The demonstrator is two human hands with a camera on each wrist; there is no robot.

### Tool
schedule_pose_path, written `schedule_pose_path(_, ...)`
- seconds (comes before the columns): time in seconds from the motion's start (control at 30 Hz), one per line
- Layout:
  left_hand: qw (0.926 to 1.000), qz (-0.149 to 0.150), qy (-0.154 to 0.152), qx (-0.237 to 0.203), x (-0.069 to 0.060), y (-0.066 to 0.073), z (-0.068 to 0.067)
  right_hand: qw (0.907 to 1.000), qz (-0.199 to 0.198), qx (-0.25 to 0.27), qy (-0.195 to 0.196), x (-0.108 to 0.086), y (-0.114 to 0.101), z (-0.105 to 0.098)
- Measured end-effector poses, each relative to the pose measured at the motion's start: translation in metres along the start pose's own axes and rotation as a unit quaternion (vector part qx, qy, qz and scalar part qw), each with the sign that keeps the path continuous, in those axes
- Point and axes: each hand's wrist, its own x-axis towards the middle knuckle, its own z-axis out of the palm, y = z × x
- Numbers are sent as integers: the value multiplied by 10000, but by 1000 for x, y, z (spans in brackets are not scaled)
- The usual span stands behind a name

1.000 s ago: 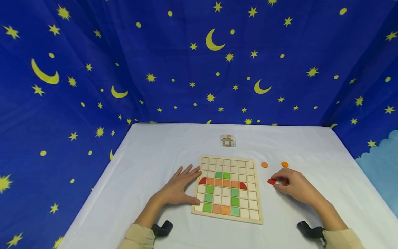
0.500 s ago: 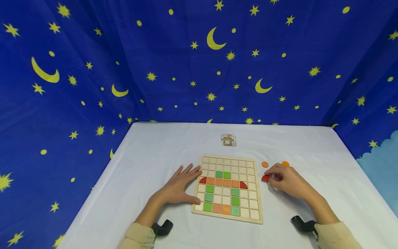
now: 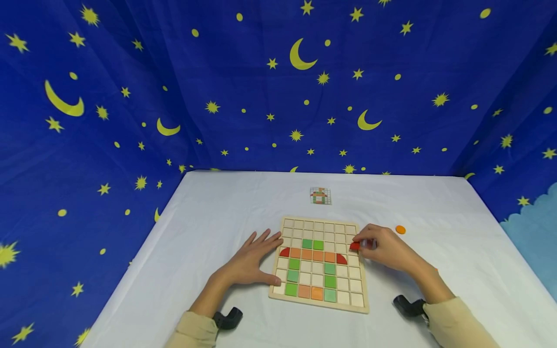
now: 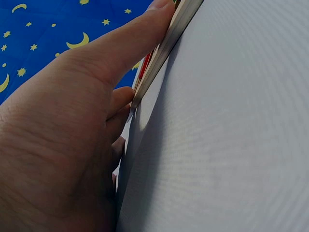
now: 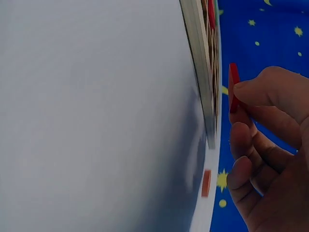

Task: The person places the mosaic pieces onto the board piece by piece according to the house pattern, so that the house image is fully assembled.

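Note:
A wooden grid board [image 3: 319, 304] lies on the white table, with green and orange squares and red quarter-circle tiles set in some cells. My left hand [image 3: 251, 261] rests at its left edge, fingers spread, thumb on the lower left corner. Over the board's right edge, my right hand [image 3: 389, 247] pinches a red tile [image 3: 355, 246] with a curved side between thumb and fingers. In the right wrist view this red tile [image 5: 233, 88] is held on edge, apart from the board. The left wrist view shows the left thumb [image 4: 140, 41] against the board's side.
A small picture card [image 3: 320, 195] with a coloured grid pattern lies beyond the board. An orange disc [image 3: 401, 229] sits behind the right hand. A blue curtain [image 3: 243, 87] with yellow stars and moons encloses the table.
My right hand has moved left with the red tile, from beside the board to over its right edge, and now covers one orange disc's place. My left hand has stayed put.

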Motion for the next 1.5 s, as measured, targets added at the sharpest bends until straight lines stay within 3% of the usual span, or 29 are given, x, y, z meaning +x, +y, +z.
schedule_pose_path(0.4,10000,17,15,32,-1,-1,0,9988,-401,200,-202,22,-15,10)
schedule_pose_path(0.6,10000,-26,-27,16,-1,-1,0,9986,-334,229,-348,32,-25,15)
schedule_pose_path(0.93,10000,-61,-15,44,-1,-2,2,9947,-861,113,-543,52,-38,25)
schedule_pose_path(1.5,10000,-17,-30,62,1,-2,1,9911,-983,336,-827,72,-49,42)
